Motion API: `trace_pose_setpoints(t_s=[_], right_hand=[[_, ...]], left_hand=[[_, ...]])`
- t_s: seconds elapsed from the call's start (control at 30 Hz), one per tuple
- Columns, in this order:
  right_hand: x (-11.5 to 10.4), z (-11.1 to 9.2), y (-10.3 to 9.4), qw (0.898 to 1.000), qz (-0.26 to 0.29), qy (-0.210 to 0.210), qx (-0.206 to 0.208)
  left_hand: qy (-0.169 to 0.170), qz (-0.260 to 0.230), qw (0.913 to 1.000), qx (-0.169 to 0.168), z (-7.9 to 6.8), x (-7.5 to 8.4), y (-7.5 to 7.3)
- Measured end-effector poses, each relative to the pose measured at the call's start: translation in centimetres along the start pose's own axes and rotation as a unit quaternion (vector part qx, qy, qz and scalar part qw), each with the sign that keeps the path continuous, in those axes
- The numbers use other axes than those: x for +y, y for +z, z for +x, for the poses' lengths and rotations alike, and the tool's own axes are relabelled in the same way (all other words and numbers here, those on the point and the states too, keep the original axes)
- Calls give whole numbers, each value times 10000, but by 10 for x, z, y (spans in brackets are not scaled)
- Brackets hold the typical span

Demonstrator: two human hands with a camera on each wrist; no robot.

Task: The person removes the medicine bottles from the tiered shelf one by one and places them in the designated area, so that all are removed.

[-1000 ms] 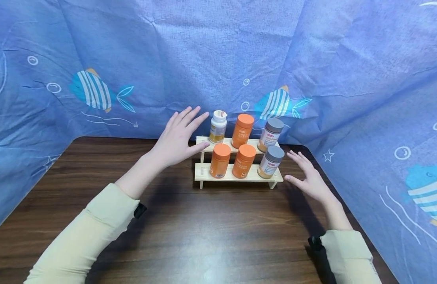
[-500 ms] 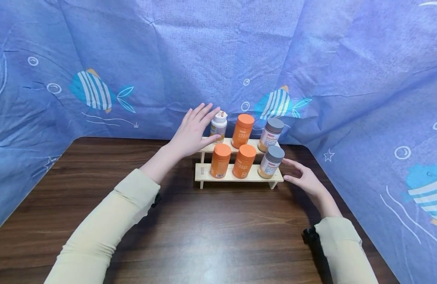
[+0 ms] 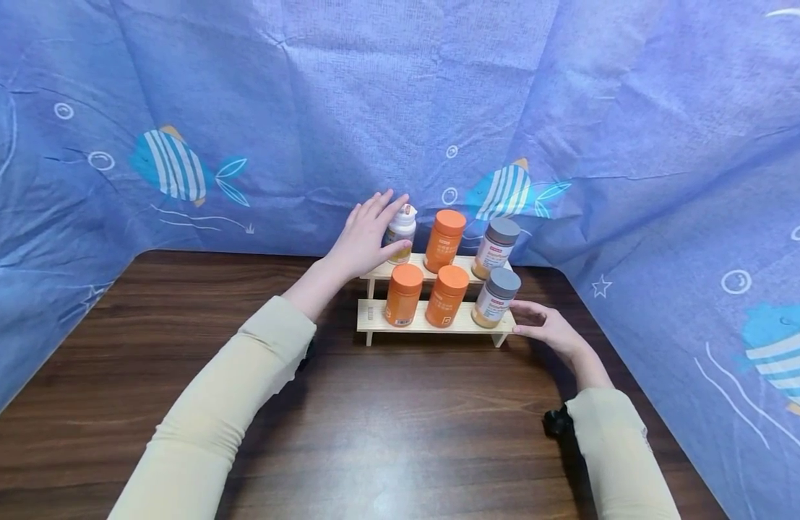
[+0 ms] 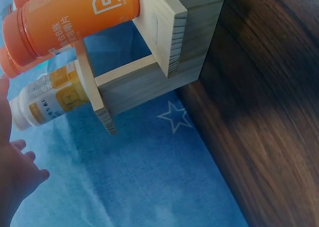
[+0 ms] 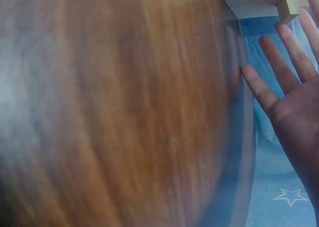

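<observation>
A white pill bottle (image 3: 400, 238) with a yellow-and-white label stands at the left end of the upper tier of a two-tier wooden rack (image 3: 379, 315). My left hand (image 3: 360, 242) is beside it, thumb in front and fingers behind in the head view. In the left wrist view a gap shows between these fingers and the bottle (image 4: 55, 95). My right hand (image 3: 551, 330) is at the right end of the lower tier, its thumb tip right at the board's edge. Its fingers (image 5: 280, 70) are extended and spread in the right wrist view.
Orange jars (image 3: 403, 296) and grey-lidded jars (image 3: 495, 297) stand on both tiers. The rack is on a dark wooden table (image 3: 386, 419), close to its back edge. A blue fish-print cloth (image 3: 347, 94) hangs behind and to the right.
My left hand has moved right, up to the white pill bottle. My right hand has moved left and slightly down to the rack's lower right end. Bottle, jars and rack stay in place.
</observation>
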State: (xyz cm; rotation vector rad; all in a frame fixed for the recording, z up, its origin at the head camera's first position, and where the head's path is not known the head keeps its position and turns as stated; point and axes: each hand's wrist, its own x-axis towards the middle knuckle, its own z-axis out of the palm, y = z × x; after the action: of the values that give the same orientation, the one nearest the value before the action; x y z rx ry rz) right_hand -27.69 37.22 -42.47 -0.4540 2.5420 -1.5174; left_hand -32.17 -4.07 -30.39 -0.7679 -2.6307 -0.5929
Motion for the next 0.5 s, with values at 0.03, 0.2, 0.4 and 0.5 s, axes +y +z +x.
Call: trace_pose_setpoints(t_s=[0.03,0.2,0.4,0.5], right_hand=[[1,1,0,10000,13,14,-17],[5,-1,-1,10000,-23,50,-3],[8,0,-1,9999,-68,117,11],[8,1,-1,9997,-133,186,69]], left_hand=[[-48,-90,9999,-40,1,0,1],[-174,-647,9977,-122,4,-1,5],[-389,-1381,9897,10,7,-4,10],[-509,-1688,9843,67,9,-6,13]])
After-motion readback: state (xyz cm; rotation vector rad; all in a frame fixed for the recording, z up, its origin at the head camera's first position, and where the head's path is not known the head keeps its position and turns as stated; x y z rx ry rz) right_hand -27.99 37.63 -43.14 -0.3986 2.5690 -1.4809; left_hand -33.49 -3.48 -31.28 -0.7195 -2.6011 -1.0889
